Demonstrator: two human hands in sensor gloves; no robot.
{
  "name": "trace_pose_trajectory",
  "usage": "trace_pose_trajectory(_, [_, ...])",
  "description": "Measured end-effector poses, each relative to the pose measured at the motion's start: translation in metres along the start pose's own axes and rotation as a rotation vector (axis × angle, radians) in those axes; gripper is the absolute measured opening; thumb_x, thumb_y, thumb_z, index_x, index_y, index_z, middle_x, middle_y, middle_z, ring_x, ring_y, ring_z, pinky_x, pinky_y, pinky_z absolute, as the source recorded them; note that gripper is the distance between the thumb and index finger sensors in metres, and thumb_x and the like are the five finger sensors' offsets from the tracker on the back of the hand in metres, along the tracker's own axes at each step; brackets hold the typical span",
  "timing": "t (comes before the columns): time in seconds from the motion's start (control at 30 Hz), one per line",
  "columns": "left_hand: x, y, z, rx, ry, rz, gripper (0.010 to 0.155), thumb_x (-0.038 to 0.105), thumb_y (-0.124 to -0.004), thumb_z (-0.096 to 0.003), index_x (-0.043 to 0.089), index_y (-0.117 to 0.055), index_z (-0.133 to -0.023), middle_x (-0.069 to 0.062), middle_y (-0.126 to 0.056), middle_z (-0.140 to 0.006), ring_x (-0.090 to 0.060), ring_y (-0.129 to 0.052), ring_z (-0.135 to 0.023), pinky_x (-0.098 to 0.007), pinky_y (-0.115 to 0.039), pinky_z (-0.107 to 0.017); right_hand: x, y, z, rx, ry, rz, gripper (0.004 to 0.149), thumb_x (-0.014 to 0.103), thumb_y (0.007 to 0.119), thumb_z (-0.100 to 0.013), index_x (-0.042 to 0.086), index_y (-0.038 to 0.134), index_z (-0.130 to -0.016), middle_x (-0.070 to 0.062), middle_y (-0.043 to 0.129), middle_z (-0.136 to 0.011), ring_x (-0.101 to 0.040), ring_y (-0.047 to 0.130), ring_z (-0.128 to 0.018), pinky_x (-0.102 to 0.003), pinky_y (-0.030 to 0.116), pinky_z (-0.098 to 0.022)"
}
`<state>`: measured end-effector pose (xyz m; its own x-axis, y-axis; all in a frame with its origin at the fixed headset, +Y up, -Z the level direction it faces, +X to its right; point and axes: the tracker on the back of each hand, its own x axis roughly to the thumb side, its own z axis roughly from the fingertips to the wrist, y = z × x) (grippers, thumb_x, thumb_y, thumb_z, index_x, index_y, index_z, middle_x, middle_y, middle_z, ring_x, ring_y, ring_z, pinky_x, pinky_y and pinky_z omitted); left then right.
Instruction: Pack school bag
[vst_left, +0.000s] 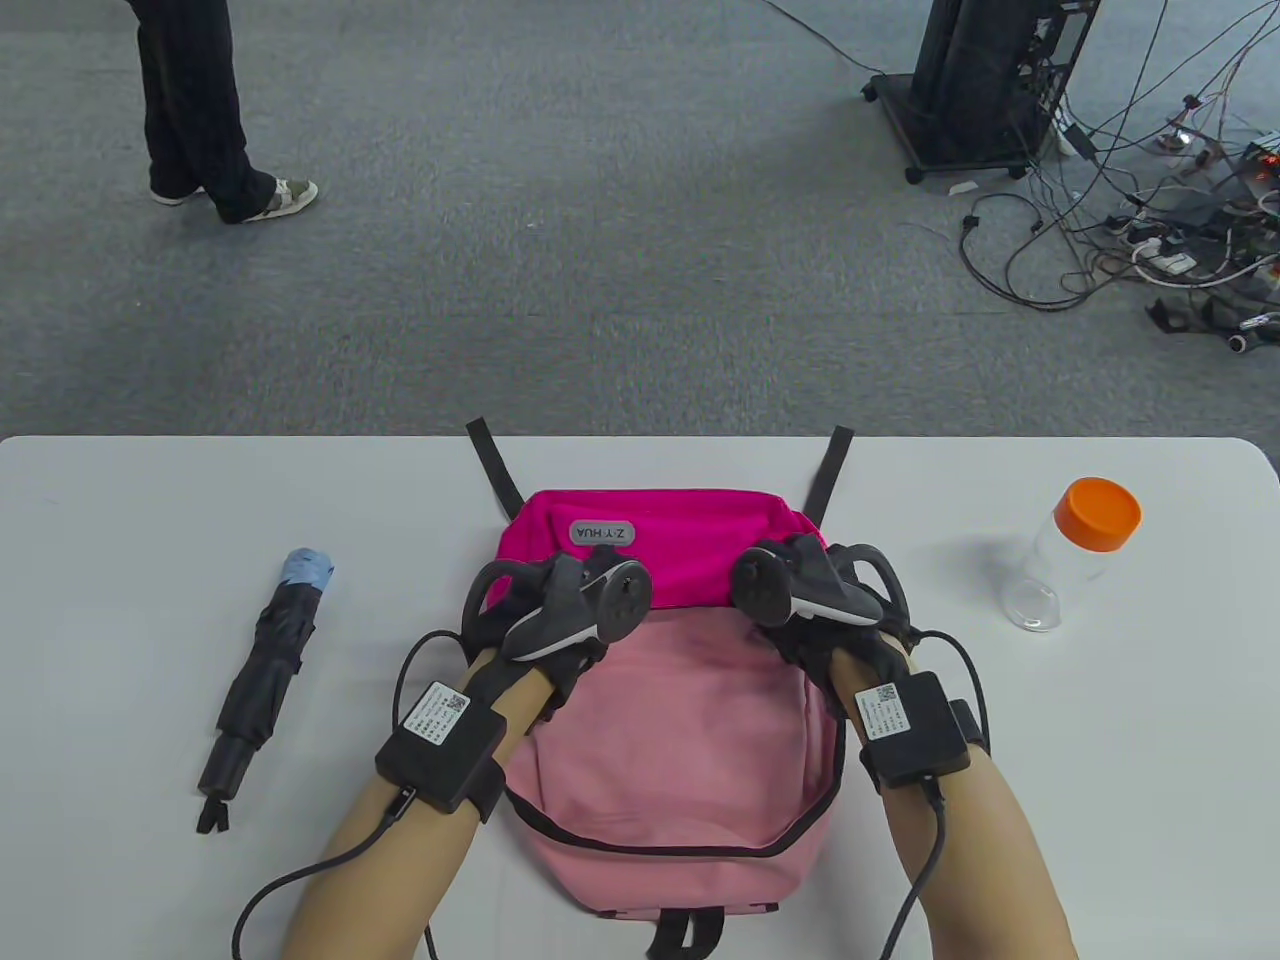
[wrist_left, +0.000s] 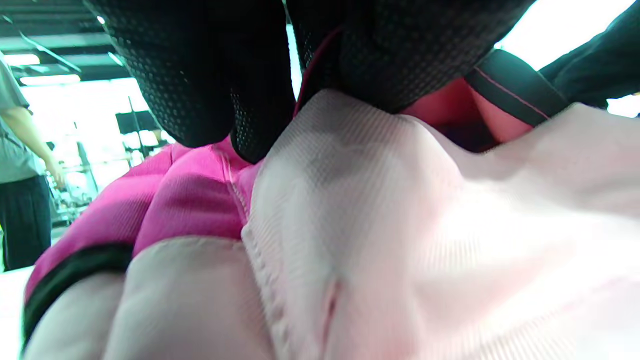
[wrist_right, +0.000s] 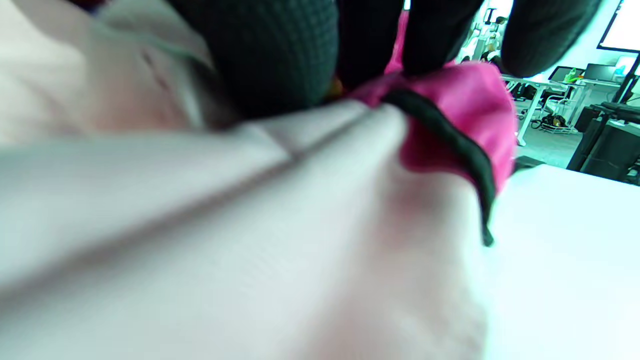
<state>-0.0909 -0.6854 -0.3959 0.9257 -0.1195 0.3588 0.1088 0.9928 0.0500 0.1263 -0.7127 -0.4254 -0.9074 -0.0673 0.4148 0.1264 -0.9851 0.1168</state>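
Left hand (vst_left: 560, 625): grips the fabric on the left side of the pink backpack (vst_left: 680, 760), fingers (wrist_left: 210, 75) closed on the seam where pale pink meets magenta.
Right hand (vst_left: 820, 610): fingers (wrist_right: 280, 50) pinch the bag's right side at the same seam.
Backpack: flat at the table's (vst_left: 1150, 800) middle, top end toward the person.
Umbrella (vst_left: 265, 670): folded, left of the bag, apart.
Bottle (vst_left: 1075, 565): clear, orange lid, right of the bag.

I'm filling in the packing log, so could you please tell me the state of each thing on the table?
Backpack: lying flat, gripped on both sides.
Umbrella: folded, lying left of the backpack, untouched.
Bottle: orange lid on, looks empty, to the right, untouched.
Left hand: grips backpack fabric.
Right hand: grips backpack fabric.
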Motion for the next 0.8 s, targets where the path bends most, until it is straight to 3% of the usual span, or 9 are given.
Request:
trace_pose_trajectory(0.13, [-0.008, -0.005, 0.008, -0.008, -0.03, 0.017, 0.055, 0.033, -0.084, -0.0494, 0.033, -0.076, -0.104, 0.003, -0.083, -0.112, -0.034, -0.1, -0.089, -0.053, -0.089, -0.064, 0.001, -0.007, 0.008, -0.021, -0.016, 0.027, 0.041, 0.022, 0.08, -0.046, 0.02, 0.08, -0.087, -0.017, 0.077, -0.103, -0.05, 0.066, -0.1, -0.08, 0.057, -0.069])
trace_pose_trajectory(0.2, [-0.011, -0.001, 0.009, -0.07, -0.025, 0.057, 0.058, 0.036, -0.083, -0.0502, 0.032, -0.073, -0.107, 0.001, -0.08, -0.115, -0.037, -0.098, -0.092, -0.056, -0.086, -0.065, -0.001, -0.017, 0.012, -0.05, -0.038, -0.007, 0.039, 0.021, 0.082, -0.046, 0.018, 0.083, -0.084, -0.014, 0.095, -0.082, -0.042, 0.091, -0.081, -0.078, 0.069, -0.065])
trace_pose_trajectory(0.23, [-0.012, 0.003, 0.01, -0.107, -0.014, 0.089, 0.06, 0.039, -0.084, -0.05, 0.031, -0.071, -0.108, -0.002, -0.077, -0.118, -0.041, -0.093, -0.096, -0.058, -0.083, -0.067, -0.003, -0.021, 0.015, -0.01, -0.015, -0.043, 0.039, 0.023, 0.083, -0.047, 0.017, 0.082, -0.085, -0.015, 0.095, -0.08, -0.041, 0.094, -0.076, -0.078, 0.072, -0.064])
trace_pose_trajectory(0.3, [-0.008, 0.014, 0.01, -0.095, -0.025, 0.11, 0.065, 0.049, -0.085, -0.0484, 0.027, -0.073, -0.109, -0.01, -0.075, -0.12, -0.048, -0.077, -0.106, -0.064, -0.073, -0.074, -0.012, -0.031, 0.022, -0.066, 0.012, -0.163, 0.039, 0.023, 0.086, -0.047, 0.015, 0.083, -0.085, -0.016, 0.097, -0.077, -0.041, 0.097, -0.071, -0.075, 0.078, -0.059])
trace_pose_trajectory(0.4, [0.009, 0.038, 0.008, 0.005, -0.082, 0.141, 0.07, 0.054, -0.087, -0.0451, 0.026, -0.075, -0.108, -0.012, -0.07, -0.123, -0.05, -0.065, -0.111, -0.069, -0.062, -0.078, -0.026, -0.05, 0.038, -0.219, 0.064, -0.427, 0.049, 0.023, 0.089, -0.046, 0.015, 0.082, -0.093, -0.016, 0.1, -0.074, -0.04, 0.099, -0.068, -0.071, 0.082, -0.056])
trace_pose_trajectory(0.47, [0.024, 0.046, 0.002, 0.025, -0.136, 0.218, 0.069, 0.052, -0.088, -0.0448, 0.026, -0.077, -0.107, -0.013, -0.069, -0.123, -0.051, -0.06, -0.112, -0.07, -0.057, -0.079, -0.032, -0.059, 0.046, -0.349, 0.113, -0.476, 0.05, 0.024, 0.093, -0.043, 0.012, 0.085, -0.091, -0.015, 0.104, -0.069, -0.038, 0.104, -0.063, -0.068, 0.087, -0.052])
trace_pose_trajectory(0.57, [0.05, 0.051, -0.011, 0.003, -0.131, 0.263, 0.072, 0.051, -0.089, -0.0448, 0.021, -0.074, -0.109, -0.015, -0.069, -0.122, -0.05, -0.06, -0.112, -0.07, -0.056, -0.079, -0.033, -0.063, 0.051, -0.276, 0.166, -0.594, 0.052, 0.026, 0.094, -0.043, 0.008, 0.085, -0.09, -0.015, 0.105, -0.068, -0.037, 0.104, -0.06, -0.066, 0.088, -0.051])
trace_pose_trajectory(0.7, [0.08, 0.048, -0.033, -0.027, -0.127, 0.3, 0.075, 0.054, -0.092, -0.0401, 0.02, -0.079, -0.105, -0.015, -0.072, -0.12, -0.05, -0.063, -0.11, -0.071, -0.056, -0.078, -0.033, -0.066, 0.058, -0.312, 0.22, -0.707, 0.053, 0.028, 0.096, -0.042, 0.004, 0.086, -0.088, -0.015, 0.107, -0.064, -0.036, 0.107, -0.056, -0.065, 0.091, -0.047])
trace_pose_trajectory(0.8, [0.092, 0.044, -0.045, 0.034, -0.096, 0.385, 0.061, 0.051, -0.095, -0.0378, 0.019, -0.094, -0.09, -0.014, -0.078, -0.117, -0.05, -0.067, -0.108, -0.072, -0.059, -0.076, -0.032, -0.067, 0.063, -0.341, 0.215, -0.76, 0.055, 0.026, 0.096, -0.042, 0.002, 0.084, -0.09, -0.017, 0.107, -0.066, -0.038, 0.106, -0.058, -0.065, 0.09, -0.048])
